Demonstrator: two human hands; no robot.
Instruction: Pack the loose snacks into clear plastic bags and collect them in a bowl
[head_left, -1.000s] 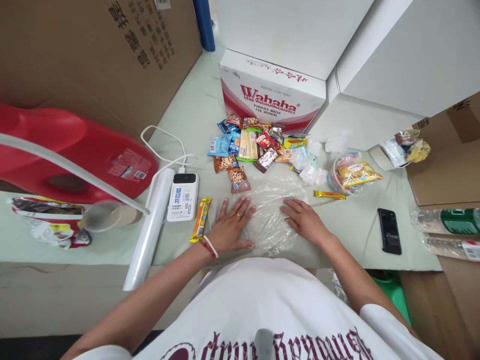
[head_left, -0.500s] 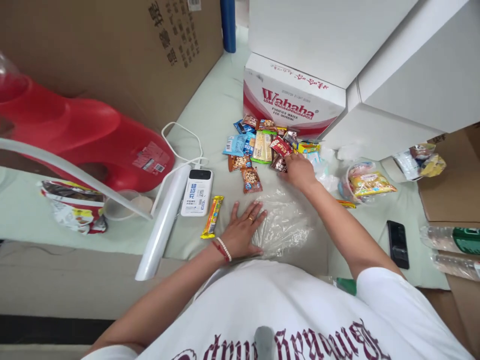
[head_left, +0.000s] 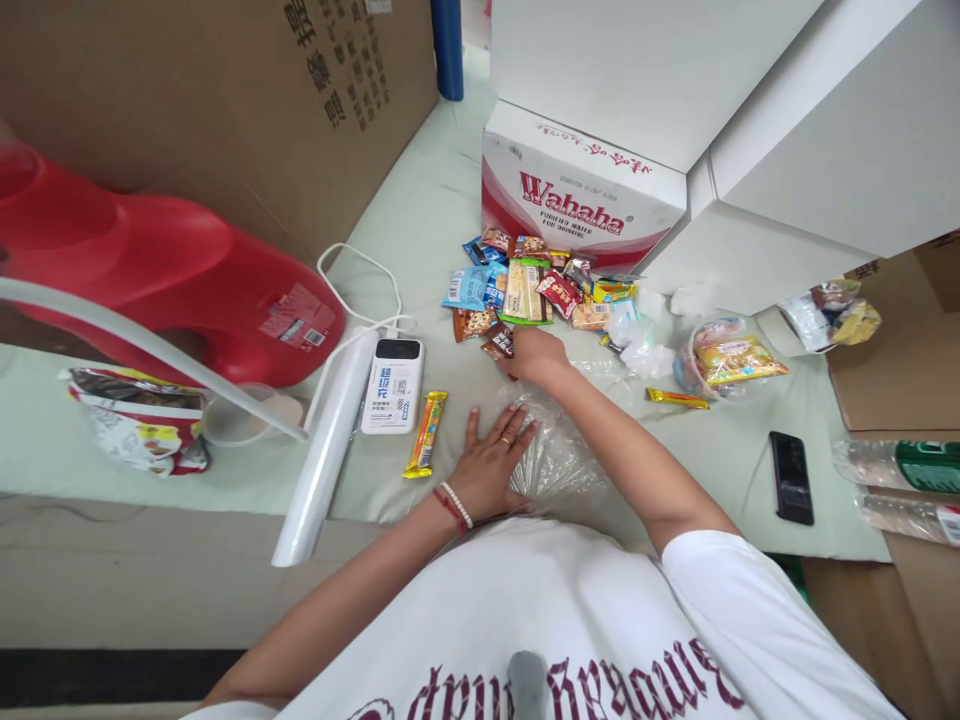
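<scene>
My left hand (head_left: 493, 463) lies flat with fingers spread, at the edge of a crumpled clear plastic bag (head_left: 559, 455). My right hand (head_left: 536, 355) is closed on a small dark brown snack packet (head_left: 498, 340), at the near side of a heap of wrapped snacks; its fingertips are partly hidden. In that heap are a green-edged pale packet (head_left: 526, 292), a red packet (head_left: 559, 292), a light blue packet (head_left: 466, 287) and a brown cookie packet (head_left: 474, 322). To the left of my left hand rests a yellow snack bar (head_left: 425, 435).
Behind the snacks stands a Wahaba-style white and red water carton (head_left: 577, 190). A power bank (head_left: 392, 387), a white roll (head_left: 326, 450) and a red jug (head_left: 187, 270) are on the left. A phone (head_left: 792, 477) and a snack-filled cup (head_left: 694, 365) are on the right.
My right hand has moved left and slightly nearer, with the dark brown packet. It now covers where a cookie packet lay. My left hand stays on the bag.
</scene>
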